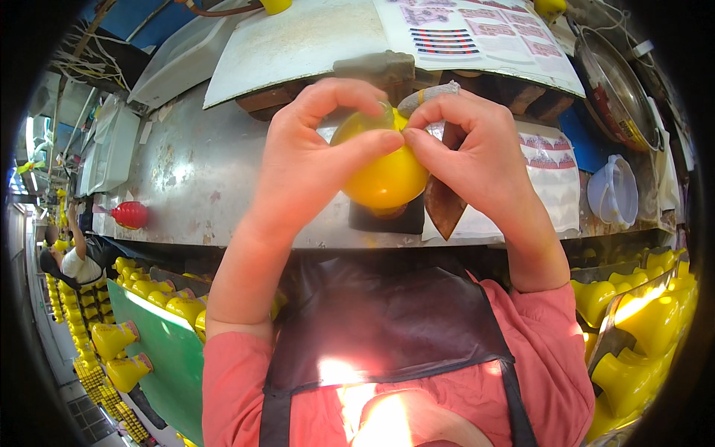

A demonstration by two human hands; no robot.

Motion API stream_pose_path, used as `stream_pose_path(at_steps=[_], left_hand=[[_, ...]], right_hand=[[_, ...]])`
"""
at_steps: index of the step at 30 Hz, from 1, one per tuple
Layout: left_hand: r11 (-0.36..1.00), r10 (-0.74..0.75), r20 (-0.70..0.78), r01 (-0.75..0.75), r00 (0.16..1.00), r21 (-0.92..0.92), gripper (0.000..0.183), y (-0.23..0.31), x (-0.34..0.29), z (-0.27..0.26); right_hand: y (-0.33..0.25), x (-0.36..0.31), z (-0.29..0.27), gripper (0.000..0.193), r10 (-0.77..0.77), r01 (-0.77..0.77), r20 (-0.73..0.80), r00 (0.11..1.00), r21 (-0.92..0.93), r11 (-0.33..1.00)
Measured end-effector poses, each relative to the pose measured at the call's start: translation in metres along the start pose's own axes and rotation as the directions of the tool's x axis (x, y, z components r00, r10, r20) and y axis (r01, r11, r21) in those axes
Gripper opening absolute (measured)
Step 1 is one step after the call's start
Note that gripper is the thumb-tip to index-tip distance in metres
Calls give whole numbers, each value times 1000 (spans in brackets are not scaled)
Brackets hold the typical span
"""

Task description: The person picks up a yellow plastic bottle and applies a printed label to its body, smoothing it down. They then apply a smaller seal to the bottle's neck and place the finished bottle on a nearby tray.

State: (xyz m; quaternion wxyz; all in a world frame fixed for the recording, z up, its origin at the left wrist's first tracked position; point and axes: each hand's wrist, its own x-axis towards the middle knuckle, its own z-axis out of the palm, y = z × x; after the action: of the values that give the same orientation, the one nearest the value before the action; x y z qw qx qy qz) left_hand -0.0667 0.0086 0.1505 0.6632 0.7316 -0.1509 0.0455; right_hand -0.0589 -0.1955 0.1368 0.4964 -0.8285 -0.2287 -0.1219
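A glossy yellow rounded piece [383, 179] sits at the centre of the bench, above a dark block [387, 221]. My left hand [298, 149] curves around its left side, slightly blurred. The thumb lies across its upper face and the index finger is bent above, with a gap between their tips. My right hand [480, 145] has thumb and forefinger pinched at the piece's upper right edge; what they pinch, if anything, is too small to name. A grey finger sleeve [428, 95] covers one right fingertip. A brown pointed flat piece [445, 205] lies beneath that hand.
A sloped white board [298, 45] with printed sheets [477, 30] stands behind. Another printed sheet [551, 175] lies right, near a translucent bucket [613, 191]. A red bulb-shaped item [130, 214] is left. Yellow pieces [640, 328] line racks on both sides; a person [74, 264] works far left.
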Motion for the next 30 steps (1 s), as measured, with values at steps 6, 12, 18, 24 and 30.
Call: stream_pose_path(at_steps=[6, 12, 18, 24, 30], left_hand=[[995, -2, 7, 1, 1000, 99, 16, 1, 0, -6], [980, -82, 34, 87, 996, -178, 24, -13, 7, -10], [990, -53, 127, 68, 991, -120, 43, -28, 10, -18], [995, -67, 148, 78, 987, -67, 46, -34, 14, -22], [981, -116, 139, 135, 983, -136, 46, -38, 19, -21]], right_hand=[[5, 2, -3, 9, 144, -143, 7, 990, 178, 974], [24, 15, -2, 14, -106, 105, 25, 994, 54, 993], [33, 34, -2, 16, -82, 74, 137, 987, 61, 995], [28, 37, -1, 16, -33, 28, 123, 992, 42, 999], [24, 33, 5, 17, -110, 108, -11, 994, -79, 991]])
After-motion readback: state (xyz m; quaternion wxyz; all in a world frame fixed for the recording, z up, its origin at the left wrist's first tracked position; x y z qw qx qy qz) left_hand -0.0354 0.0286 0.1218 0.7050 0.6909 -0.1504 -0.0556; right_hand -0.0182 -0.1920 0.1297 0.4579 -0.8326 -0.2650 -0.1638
